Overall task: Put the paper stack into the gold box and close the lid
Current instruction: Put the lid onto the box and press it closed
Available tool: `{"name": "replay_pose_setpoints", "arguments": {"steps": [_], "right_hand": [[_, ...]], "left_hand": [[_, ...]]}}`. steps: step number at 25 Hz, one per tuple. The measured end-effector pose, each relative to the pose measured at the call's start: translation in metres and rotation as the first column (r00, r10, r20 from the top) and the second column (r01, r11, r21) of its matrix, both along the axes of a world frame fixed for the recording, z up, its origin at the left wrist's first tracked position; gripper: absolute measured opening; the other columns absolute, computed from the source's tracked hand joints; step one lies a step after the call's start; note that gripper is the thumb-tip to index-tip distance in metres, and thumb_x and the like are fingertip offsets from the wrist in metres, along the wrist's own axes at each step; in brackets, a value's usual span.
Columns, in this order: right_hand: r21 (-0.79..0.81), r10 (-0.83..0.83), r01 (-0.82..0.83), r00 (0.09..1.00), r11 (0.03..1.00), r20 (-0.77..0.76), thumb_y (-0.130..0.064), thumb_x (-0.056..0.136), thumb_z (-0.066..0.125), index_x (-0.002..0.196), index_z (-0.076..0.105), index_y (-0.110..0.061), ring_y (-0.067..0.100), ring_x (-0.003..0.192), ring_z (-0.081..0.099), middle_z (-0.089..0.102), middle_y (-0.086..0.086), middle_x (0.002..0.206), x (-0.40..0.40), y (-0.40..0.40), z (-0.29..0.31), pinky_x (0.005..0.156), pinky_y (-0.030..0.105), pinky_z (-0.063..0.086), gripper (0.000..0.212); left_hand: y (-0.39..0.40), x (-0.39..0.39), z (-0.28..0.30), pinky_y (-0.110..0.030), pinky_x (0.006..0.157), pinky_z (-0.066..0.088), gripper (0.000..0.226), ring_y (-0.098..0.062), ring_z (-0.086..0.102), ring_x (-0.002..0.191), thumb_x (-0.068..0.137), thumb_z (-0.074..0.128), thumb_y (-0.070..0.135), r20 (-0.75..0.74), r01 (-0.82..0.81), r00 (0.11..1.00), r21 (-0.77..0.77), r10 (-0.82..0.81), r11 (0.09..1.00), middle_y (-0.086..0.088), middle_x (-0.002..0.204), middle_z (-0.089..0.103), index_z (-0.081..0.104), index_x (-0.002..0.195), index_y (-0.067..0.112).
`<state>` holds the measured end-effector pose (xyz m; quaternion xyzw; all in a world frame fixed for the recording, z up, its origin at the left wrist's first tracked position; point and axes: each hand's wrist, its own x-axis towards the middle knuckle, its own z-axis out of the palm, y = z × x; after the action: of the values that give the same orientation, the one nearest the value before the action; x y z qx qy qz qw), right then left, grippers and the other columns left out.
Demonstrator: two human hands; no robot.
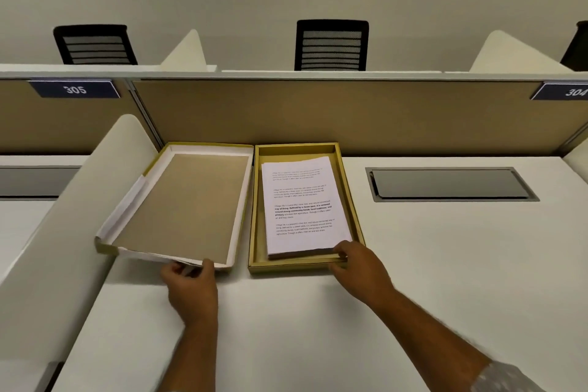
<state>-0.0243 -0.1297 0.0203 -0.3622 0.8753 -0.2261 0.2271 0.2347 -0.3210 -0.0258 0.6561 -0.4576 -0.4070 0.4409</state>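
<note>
Paper stack (304,205) lies inside the gold box (352,200), printed side up, its near edge close to the box's near wall and a strip of bare box floor showing at the far end. Gold box sits open on the white desk (413,264), against the tan partition (318,111). Lid (187,200) lies just beside the box on its left, inner side up, showing a brown cardboard floor and white inner walls; its left edge rests raised on the cream side divider (63,232), so the lid is tilted.

Left hand (191,280): grip clenched on the near edge of the lid, thumb on top of the rim, fingers curled beneath.

Right hand (359,264): grip laid on the near right corner of the paper stack and the box's near wall, fingertips touching the paper; whether it pinches the sheets cannot be told.

Recessed grey cable tray (451,184) is set in the desk to the right, well apart from the box.
</note>
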Motion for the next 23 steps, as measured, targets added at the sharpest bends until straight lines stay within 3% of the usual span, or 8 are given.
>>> {"name": "replay_pose_setpoints", "arguments": {"steps": [4,6,9,11,13,18,21,23], "right_hand": [[-0.076,-0.01,0.018,0.993,0.997,0.114,-0.034,0.097,0.073,0.127,0.068,-0.023,0.012,0.1,0.066,0.072,-0.004,0.119,0.002,-0.005,0.014,0.089,0.023,0.054,0.033],[-0.207,-0.062,0.128,0.952,0.97,0.299,-0.043,0.099,0.069,0.119,0.071,-0.025,0.014,0.099,0.073,0.077,-0.007,0.109,0.007,-0.009,0.026,0.086,0.027,0.058,0.027],[-0.278,-0.141,0.416,0.736,0.866,0.662,-0.058,0.104,0.051,0.111,0.075,-0.026,0.02,0.087,0.08,0.082,0.001,0.095,0.012,-0.016,0.05,0.074,0.031,0.062,0.041],[-0.24,-0.147,0.603,0.52,0.761,0.841,-0.065,0.104,0.041,0.113,0.075,-0.021,0.027,0.085,0.082,0.084,0.009,0.096,0.007,-0.015,0.062,0.073,0.037,0.065,0.056],[-0.21,-0.144,0.699,0.411,0.683,0.9,-0.072,0.1,0.042,0.115,0.072,-0.018,0.028,0.091,0.082,0.084,0.011,0.101,-0.002,-0.007,0.064,0.074,0.04,0.066,0.063],[-0.188,-0.285,0.702,0.498,0.687,0.819,-0.062,0.083,0.076,0.106,0.072,-0.012,0.034,0.101,0.078,0.079,0.016,0.107,-0.012,0.015,0.047,0.067,0.033,0.064,0.056],[-0.217,-0.282,0.691,0.532,0.689,0.798,-0.051,0.079,0.084,0.11,0.071,-0.01,0.028,0.097,0.08,0.082,0.013,0.105,-0.01,0.023,0.039,0.066,0.029,0.064,0.053],[-0.242,-0.272,0.688,0.548,0.684,0.791,-0.038,0.083,0.088,0.116,0.069,-0.012,0.027,0.096,0.081,0.083,0.012,0.104,-0.011,0.025,0.035,0.068,0.032,0.065,0.046]], "left_hand": [[0.019,-0.006,-0.001,-0.044,0.09,0.062,0.087,-0.029,0.073,0.107,0.073,0.094,0.013,-0.03,0.106,0.993,-0.213,-0.115,0.971,-0.007,0.141,0.062,0.038,0.139,0.027],[0.028,-0.014,0.004,-0.035,0.088,0.06,0.091,-0.019,0.069,0.11,0.074,0.094,0.012,0.051,0.236,0.972,-0.288,-0.231,0.928,0.006,0.143,0.059,0.04,0.146,0.028],[0.039,-0.032,0.001,-0.036,0.087,0.061,0.069,-0.024,0.068,0.109,0.077,0.088,0.005,0.393,0.529,0.842,-0.459,-0.371,0.714,0.003,0.129,0.063,0.06,0.139,0.017],[0.046,-0.041,-0.005,-0.042,0.083,0.064,0.071,-0.033,0.067,0.11,0.07,0.088,-0.002,0.633,0.7,0.684,-0.431,-0.362,0.569,-0.009,0.124,0.066,0.067,0.136,0.013],[0.052,-0.043,-0.01,-0.042,0.073,0.066,0.078,-0.03,0.065,0.112,0.065,0.088,-0.003,0.736,0.78,0.576,-0.366,-0.356,0.507,-0.007,0.124,0.066,0.068,0.138,0.018],[0.051,-0.046,-0.014,-0.039,0.065,0.066,0.08,-0.024,0.059,0.114,0.064,0.09,-0.002,0.805,0.858,0.48,-0.346,-0.35,0.381,-0.001,0.127,0.061,0.068,0.137,0.021],[0.051,-0.045,-0.012,-0.038,0.078,0.067,0.075,-0.023,0.06,0.116,0.071,0.092,0.008,0.789,0.88,0.457,-0.334,-0.411,0.339,-0.002,0.128,0.063,0.066,0.14,0.022],[0.049,-0.04,-0.01,-0.028,0.095,0.059,0.068,-0.015,0.059,0.121,0.08,0.089,0.034,0.701,0.878,0.471,-0.316,-0.535,0.359,0.002,0.131,0.062,0.063,0.142,0.023]]}}
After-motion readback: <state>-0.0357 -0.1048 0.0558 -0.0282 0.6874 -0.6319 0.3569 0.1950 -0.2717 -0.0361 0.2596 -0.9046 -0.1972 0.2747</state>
